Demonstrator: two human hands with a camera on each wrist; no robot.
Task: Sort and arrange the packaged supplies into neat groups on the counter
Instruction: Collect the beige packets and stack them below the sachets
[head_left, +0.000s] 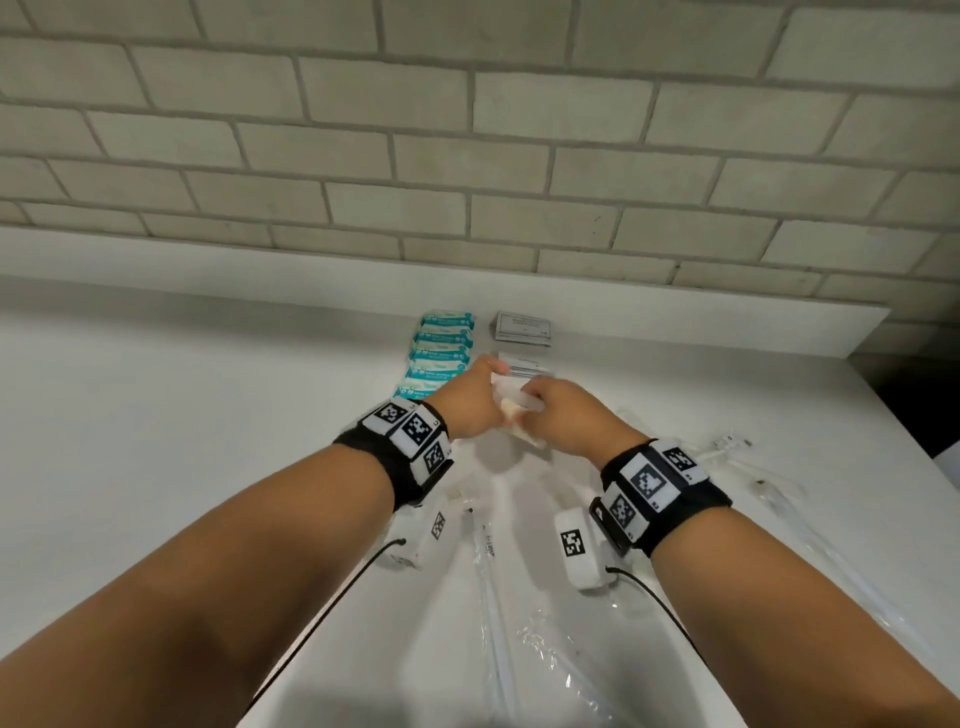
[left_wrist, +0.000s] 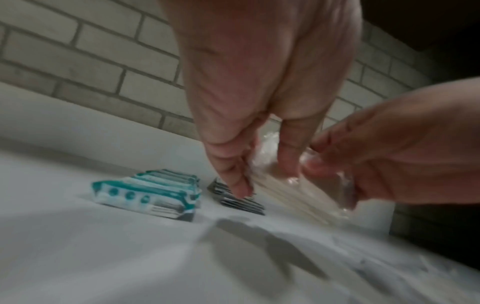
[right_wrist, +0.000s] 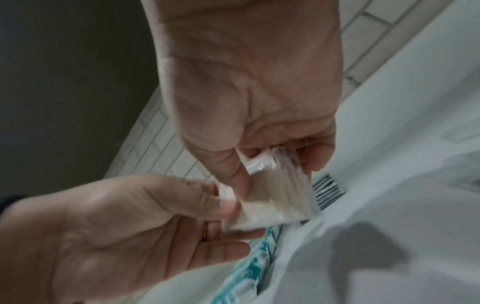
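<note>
Together, two bare hands hold a small clear packet (head_left: 511, 410) of pale, thin sticks above the white counter (head_left: 208, 415), near its middle, just this side of the sorted rows. The left hand (head_left: 470, 402) has its thumb and fingers closed on the packet's left edge; the right hand (head_left: 558, 415) pinches the other side between thumb and curled fingers, a grip that the right wrist view shows plainly though blurred. On the counter beyond the hands, a row of teal-and-white packets (head_left: 441, 353) runs from near to far, each overlapping the next. Just to its right lie two small stacks of grey sachets (head_left: 522, 327), the nearer one partly hidden behind the hands. Long items in clear wrappers (head_left: 493, 597) lie on the near part of the counter between the forearms, and more clear-wrapped pieces (head_left: 769, 483) lie to the right, near the counter's edge. Both wrists wear black bands with square black-and-white markers (head_left: 415, 428). A pale brick wall (head_left: 467, 130) rises behind the counter's raised back ledge.
</note>
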